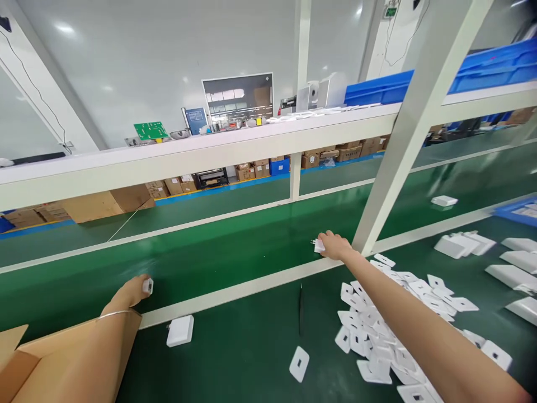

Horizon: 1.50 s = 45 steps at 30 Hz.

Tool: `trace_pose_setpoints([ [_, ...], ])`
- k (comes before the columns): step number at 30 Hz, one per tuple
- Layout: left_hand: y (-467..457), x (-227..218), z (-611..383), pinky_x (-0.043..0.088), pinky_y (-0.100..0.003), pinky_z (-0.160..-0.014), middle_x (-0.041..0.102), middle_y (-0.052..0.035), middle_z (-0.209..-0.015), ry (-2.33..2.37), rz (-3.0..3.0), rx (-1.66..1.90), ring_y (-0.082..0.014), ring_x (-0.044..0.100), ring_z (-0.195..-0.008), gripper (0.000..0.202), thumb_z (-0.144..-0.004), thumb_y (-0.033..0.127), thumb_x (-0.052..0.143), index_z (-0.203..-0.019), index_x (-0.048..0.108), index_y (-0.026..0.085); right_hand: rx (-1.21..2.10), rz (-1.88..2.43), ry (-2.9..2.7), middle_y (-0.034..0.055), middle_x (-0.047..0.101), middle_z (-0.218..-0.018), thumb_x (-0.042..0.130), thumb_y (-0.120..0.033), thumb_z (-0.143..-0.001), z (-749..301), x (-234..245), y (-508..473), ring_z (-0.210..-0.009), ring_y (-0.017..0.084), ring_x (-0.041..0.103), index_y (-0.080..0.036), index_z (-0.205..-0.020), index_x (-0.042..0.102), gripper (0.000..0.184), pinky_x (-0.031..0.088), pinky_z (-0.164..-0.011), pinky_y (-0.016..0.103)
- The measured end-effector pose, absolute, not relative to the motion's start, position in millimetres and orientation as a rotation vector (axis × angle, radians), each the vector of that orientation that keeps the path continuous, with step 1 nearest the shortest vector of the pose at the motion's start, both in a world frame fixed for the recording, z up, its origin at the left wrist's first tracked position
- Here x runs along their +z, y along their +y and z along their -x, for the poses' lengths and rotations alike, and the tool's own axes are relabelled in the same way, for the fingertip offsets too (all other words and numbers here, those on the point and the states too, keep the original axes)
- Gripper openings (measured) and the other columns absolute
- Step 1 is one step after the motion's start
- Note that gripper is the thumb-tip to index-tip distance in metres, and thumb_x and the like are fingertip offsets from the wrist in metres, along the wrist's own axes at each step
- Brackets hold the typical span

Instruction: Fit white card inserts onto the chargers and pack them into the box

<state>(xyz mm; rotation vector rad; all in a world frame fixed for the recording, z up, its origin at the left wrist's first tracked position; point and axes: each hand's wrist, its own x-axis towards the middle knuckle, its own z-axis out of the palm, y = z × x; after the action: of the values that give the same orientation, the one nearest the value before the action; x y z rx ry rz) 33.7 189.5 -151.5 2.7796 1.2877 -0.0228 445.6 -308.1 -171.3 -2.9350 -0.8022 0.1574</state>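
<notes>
My left hand (pixel 133 291) is closed around a small white charger (pixel 148 286) whose end shows a dark opening, over the green conveyor belt (pixel 235 257). Farther right, my right hand (pixel 335 246) grips a white plug charger (pixel 319 246) with its metal pins pointing left, also at the belt. A square white charger body (pixel 180 331) lies on the dark green table near my left forearm. Beneath my right forearm spreads a pile of flat white cover plates (pixel 373 333) with small rectangular holes. One cover plate (pixel 299 364) lies apart from the pile.
An open cardboard box (pixel 54 364) stands at the lower left. A thin black tool (pixel 300 310) lies on the table. A slanted white post (pixel 394 168) rises beside my right hand, under a shelf (pixel 251 140). White housings (pixel 464 244) sit at right; another white piece (pixel 444 201) is on the belt.
</notes>
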Motion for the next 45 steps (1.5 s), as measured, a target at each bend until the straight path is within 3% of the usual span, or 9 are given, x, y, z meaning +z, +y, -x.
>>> trace_pose_setpoints([
  [5,143.6,-122.9,-57.2,0.047,-0.043,-0.101,0.062,-0.0216,-0.133,1.124,-2.703,0.312,-0.0375,0.061,-0.12,0.058,-0.081,0.037,0.058,-0.133,0.059,0.01,0.146,2.713,-1.114,0.0167,0.061,-0.125,0.07,-0.028,-0.086,-366.3,-143.6,-277.8,-0.115,0.031,0.059,-0.014,-0.131,0.059,0.049,0.045,-0.094,0.038],
  [10,43.0,-107.7,-71.4,0.048,-0.035,-0.101,0.06,-0.0133,-0.136,0.941,-2.513,0.708,-0.0258,0.062,-0.116,0.056,-0.093,0.044,0.053,-0.142,0.05,0.017,0.235,2.426,-1.468,0.0105,0.063,-0.123,0.071,-0.032,-0.086,-252.4,-136.2,-252.2,-0.116,0.025,0.057,-0.019,-0.128,0.064,0.044,0.042,-0.098,0.031],
  [13,-27.7,-125.9,-59.6,0.05,-0.03,-0.099,0.06,-0.0112,-0.134,0.817,-2.434,0.79,-0.0213,0.063,-0.115,0.053,-0.094,0.041,0.055,-0.142,0.048,0.02,0.28,2.353,-1.541,0.012,0.062,-0.126,0.071,-0.029,-0.085,-192.5,-153.8,-250.4,-0.118,0.028,0.056,-0.018,-0.127,0.065,0.044,0.041,-0.1,0.036],
  [18,-113.2,-187.4,-20.6,0.039,-0.046,-0.115,0.059,-0.0121,-0.14,0.573,-2.19,0.816,-0.029,0.055,-0.132,0.047,-0.09,0.031,0.06,-0.136,0.053,0.023,0.235,2.246,-1.455,0.0116,0.058,-0.139,0.063,-0.024,-0.087,-142.6,-195.4,-252.9,-0.125,0.031,0.053,-0.022,-0.145,0.053,0.059,0.041,-0.104,0.044],
  [21,-132.4,-214.4,-3.1,0.039,-0.046,-0.116,0.058,-0.0117,-0.14,0.515,-2.088,0.795,-0.0286,0.054,-0.134,0.049,-0.088,0.027,0.063,-0.136,0.053,0.025,0.116,2.197,-1.39,0.0119,0.05,-0.15,0.061,-0.023,-0.088,-145.3,-200.4,-262.4,-0.139,0.031,0.043,-0.022,-0.154,0.043,0.069,0.034,-0.114,0.045],
  [27,-143.6,-218.6,8.7,0.047,-0.04,-0.097,0.06,-0.0107,-0.13,0.417,-1.883,0.854,-0.0244,0.06,-0.111,0.052,-0.09,0.026,0.064,-0.139,0.048,0.028,0.364,2.148,-1.388,0.0068,0.059,-0.122,0.066,-0.041,-0.081,-185.8,-196.1,-309.0,-0.117,0.026,0.059,-0.03,-0.115,0.066,0.036,0.048,-0.099,0.037],
  [31,-151.0,-217.1,4.0,0.048,-0.036,-0.09,0.063,-0.0118,-0.122,0.341,-1.547,0.834,-0.0237,0.061,-0.106,0.051,-0.09,0.041,0.067,-0.133,0.047,0.025,0.61,2.255,-1.361,0.0032,0.06,-0.114,0.067,-0.024,-0.066,-200.0,-208.4,-326.7,-0.088,0.021,0.065,-0.033,-0.108,0.063,0.043,0.05,-0.076,0.033],
  [36,-167.4,-209.1,9.0,0.044,-0.029,-0.076,0.066,-0.0101,-0.114,0.273,-1.384,0.739,-0.0152,0.059,-0.086,0.043,-0.092,0.046,0.069,-0.114,0.04,0.022,0.692,2.328,-1.414,0.003,0.06,-0.098,0.054,-0.015,-0.074,-196.8,-203.4,-322.3,-0.077,0.017,0.06,-0.024,-0.091,0.057,0.02,0.041,-0.069,0.029],
  [45,-171.7,-201.3,17.6,0.041,-0.037,-0.104,0.059,-0.012,-0.135,0.169,-1.546,0.732,-0.0207,0.055,-0.127,0.021,-0.102,0.027,0.058,-0.115,0.043,0.022,0.581,2.276,-1.37,0.0028,0.059,-0.098,0.052,-0.011,-0.084,-178.8,-180.7,-312.1,-0.076,0.013,0.054,-0.017,-0.086,0.057,0.008,0.035,-0.067,0.026],
])
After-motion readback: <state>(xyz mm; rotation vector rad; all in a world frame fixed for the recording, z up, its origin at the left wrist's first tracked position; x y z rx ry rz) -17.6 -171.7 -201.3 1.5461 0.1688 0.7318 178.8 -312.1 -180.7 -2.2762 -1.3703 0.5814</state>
